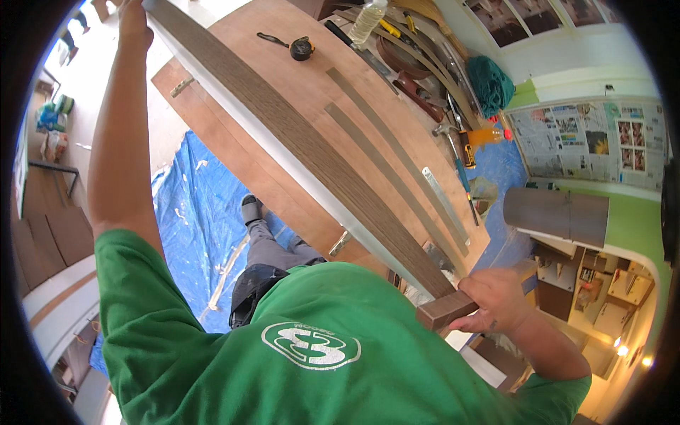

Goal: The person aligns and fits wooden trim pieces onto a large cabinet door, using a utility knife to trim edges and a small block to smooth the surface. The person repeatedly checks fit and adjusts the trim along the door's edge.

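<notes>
R hand (pixel 490 297) near R, closed round near end of long brown wood-grain board (pixel 312 156), white along L side. Board runs diag., near R to far L, over worktable (pixel 269 60). Blue tarp (pixel 191 205) on floor, L of table. On table, R of board: metal ruler (pixel 440 198), 2 thin brown strips approx. parallel w/ board, hammer (pixel 462 173) farther R. Tape measure (pixel 302 49) far, btwn board & clear bottle (pixel 368 23). L hand (pixel 134 23) far L, at board's far end, partly cut off; grip can't tell.
</notes>
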Motion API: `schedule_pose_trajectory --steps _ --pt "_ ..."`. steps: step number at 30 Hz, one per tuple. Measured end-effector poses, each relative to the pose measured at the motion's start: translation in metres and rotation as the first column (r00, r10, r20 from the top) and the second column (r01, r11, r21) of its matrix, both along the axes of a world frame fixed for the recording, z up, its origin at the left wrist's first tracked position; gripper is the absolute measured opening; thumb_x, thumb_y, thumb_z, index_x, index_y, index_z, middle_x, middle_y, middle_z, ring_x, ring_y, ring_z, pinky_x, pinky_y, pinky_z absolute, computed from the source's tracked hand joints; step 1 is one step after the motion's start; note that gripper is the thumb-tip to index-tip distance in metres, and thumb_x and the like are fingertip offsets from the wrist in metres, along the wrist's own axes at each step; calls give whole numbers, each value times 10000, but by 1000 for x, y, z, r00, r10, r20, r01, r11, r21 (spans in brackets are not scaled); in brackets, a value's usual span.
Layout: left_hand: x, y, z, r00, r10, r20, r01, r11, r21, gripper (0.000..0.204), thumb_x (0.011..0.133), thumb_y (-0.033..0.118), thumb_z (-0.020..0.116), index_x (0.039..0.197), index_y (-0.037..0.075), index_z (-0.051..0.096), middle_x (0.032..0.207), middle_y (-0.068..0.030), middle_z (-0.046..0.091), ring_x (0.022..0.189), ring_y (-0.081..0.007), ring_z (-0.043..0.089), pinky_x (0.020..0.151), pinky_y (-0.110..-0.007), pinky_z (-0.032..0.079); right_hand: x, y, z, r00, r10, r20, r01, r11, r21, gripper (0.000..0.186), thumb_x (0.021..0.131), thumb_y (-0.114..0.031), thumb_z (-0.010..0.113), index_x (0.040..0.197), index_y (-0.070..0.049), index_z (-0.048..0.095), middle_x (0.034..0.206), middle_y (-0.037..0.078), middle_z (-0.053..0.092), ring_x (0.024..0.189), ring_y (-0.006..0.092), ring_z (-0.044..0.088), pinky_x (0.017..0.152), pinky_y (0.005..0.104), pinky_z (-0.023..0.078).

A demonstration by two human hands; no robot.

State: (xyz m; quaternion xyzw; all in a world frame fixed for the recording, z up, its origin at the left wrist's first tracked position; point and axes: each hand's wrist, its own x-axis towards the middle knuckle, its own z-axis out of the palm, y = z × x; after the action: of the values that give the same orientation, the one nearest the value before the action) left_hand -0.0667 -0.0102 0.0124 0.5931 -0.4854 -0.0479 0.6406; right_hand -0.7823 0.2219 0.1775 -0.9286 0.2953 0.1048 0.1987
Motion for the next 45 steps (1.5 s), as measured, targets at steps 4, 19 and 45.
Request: schedule_pose_trajectory --steps 4,19,45 --pt "-18 -10 13 768 -159 -621 139 987 -81 407 957 239 579 1257 -35 576 1178 -192 645 1135 -296 642 950 -470 501 13 -10 -3 1000 3 27 -3 1000 19 662 671 -675 875 825 -70 653 668 45 534 591 258 608 501 377 478" --pt "7 -34 -22 703 -242 -669 100 964 -245 212 920 350 669 951 141 654 786 -17 594 699 -169 613 636 -335 532 124 -92 -13 991 120 55 -126 985 121 689 762 -709 810 797 -54 602 680 86 529 581 306 590 510 404 470" --pt "11 -57 -26 770 -279 -573 69 931 -360 80 866 175 638 857 96 641 818 -34 569 780 -179 584 726 -352 512 265 -193 7 977 -64 204 28 984 177 586 941 -556 753 1188 -36 646 955 130 651 800 255 654 685 347 504"
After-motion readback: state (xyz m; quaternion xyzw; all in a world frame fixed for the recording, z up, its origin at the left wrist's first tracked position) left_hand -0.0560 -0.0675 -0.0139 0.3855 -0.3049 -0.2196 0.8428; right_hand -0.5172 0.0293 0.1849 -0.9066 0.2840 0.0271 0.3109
